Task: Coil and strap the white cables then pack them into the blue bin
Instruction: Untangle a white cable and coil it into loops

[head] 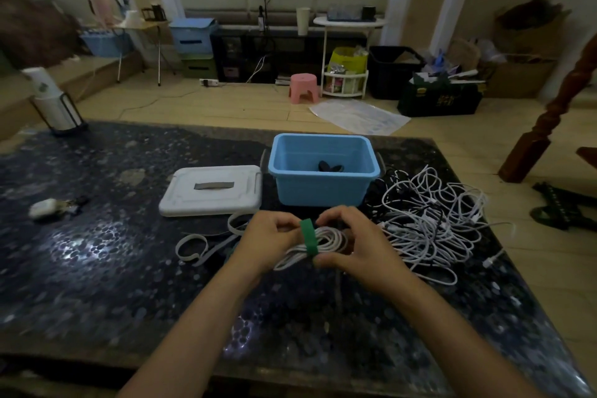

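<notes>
I see blue bin [323, 184] on tabletop [97, 268], dark item inside. White lid [211, 191] left of it, loose cable heap [429, 220] right. Left hand [269, 241], right hand [350, 252] fingers curled, gripping coiled white cable [326, 241] with green strap [308, 237], just before bin.

Two hands: left hand [269, 237], right hand [352, 244]. One blue bin [323, 186]. One white lid [211, 192]. One coiled cable [326, 241], one green strap [308, 236]. One tangled cable pile [433, 213]; individual cables uncountable. One pink stool [302, 87] on floor.
</notes>
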Demonstrator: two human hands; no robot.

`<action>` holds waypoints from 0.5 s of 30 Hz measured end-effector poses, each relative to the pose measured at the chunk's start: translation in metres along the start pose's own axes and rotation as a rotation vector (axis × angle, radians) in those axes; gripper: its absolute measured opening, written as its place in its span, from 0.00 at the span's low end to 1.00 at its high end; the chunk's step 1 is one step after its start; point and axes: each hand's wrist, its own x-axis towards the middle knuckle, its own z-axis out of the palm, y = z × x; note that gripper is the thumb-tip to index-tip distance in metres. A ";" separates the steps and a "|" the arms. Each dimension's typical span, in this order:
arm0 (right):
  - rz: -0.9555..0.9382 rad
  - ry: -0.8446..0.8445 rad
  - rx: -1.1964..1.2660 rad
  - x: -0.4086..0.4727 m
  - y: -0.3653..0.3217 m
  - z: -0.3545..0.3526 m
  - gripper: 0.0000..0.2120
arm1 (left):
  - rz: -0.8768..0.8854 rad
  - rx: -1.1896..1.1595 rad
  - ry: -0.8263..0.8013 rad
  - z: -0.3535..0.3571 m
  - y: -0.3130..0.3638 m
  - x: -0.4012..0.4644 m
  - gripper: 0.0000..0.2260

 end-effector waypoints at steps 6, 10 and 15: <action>-0.248 0.102 -0.138 -0.001 0.002 0.006 0.16 | -0.045 -0.077 0.041 -0.002 -0.003 0.004 0.07; -0.288 0.124 -0.164 0.000 0.005 0.007 0.16 | -0.038 -0.117 0.035 -0.003 -0.005 0.003 0.08; -0.246 0.124 -0.125 0.001 0.006 0.007 0.14 | 0.067 0.040 0.055 -0.005 -0.006 0.004 0.04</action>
